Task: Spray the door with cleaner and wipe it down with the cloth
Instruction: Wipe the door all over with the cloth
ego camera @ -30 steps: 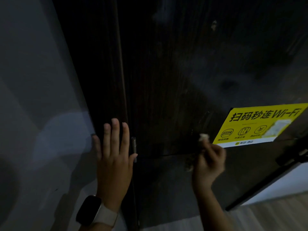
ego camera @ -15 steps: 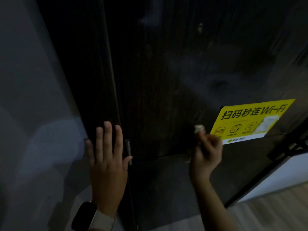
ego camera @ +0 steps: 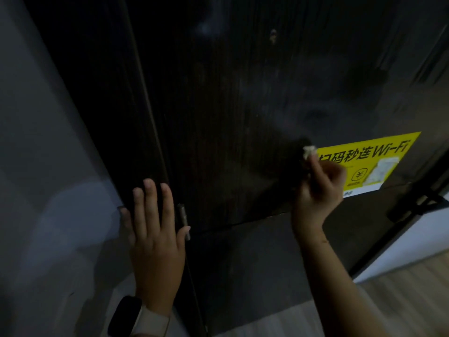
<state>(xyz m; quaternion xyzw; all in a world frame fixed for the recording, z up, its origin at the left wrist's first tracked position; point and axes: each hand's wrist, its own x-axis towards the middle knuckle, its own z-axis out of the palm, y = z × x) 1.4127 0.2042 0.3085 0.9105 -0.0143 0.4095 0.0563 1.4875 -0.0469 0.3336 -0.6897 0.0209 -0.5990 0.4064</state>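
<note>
Cloth (ego camera: 309, 152), small pale wad, pinched in curled fingers of right hand (ego camera: 318, 190), pressed to dark wooden door (ego camera: 230, 117) at left edge of yellow Wi-Fi sticker (ego camera: 371, 161). Left hand (ego camera: 155, 229) flat, fingers straight, against door frame (ego camera: 145, 132) beside hinge (ego camera: 183, 220). Smartwatch (ego camera: 127, 314) on left wrist. Grey wall (ego camera: 48, 190) at left.
</note>
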